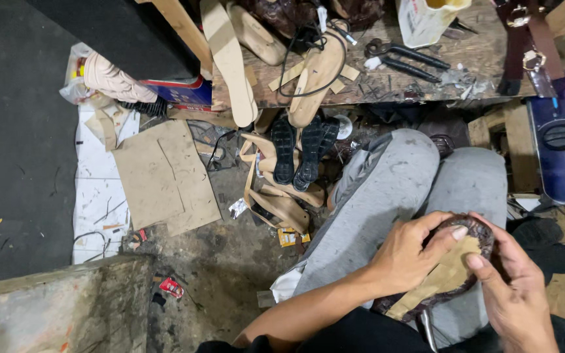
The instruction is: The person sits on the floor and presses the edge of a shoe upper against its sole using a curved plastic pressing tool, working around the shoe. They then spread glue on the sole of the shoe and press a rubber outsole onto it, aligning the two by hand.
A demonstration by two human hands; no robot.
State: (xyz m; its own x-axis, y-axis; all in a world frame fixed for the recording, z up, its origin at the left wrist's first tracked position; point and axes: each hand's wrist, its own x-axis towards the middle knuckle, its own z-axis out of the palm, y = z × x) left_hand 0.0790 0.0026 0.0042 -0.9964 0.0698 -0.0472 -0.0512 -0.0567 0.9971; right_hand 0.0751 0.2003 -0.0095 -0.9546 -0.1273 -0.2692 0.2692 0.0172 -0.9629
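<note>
My left hand (408,253) and my right hand (516,287) both grip a shoe upper (475,230) of dark brown patterned leather, held over my lap on grey trousers (393,189). A tan insole (443,278) lies inside it, facing up. My left fingers curl over its top edge. My right thumb presses on the tan insole near the toe end.
A worn wooden bench (465,59) ahead holds pliers (403,55), a white container (423,19), tan insoles (230,59) and a brown strap (531,33). Black soles (299,150) and cardboard sheets (165,176) lie on the dirty floor. A blue box (560,144) stands at right.
</note>
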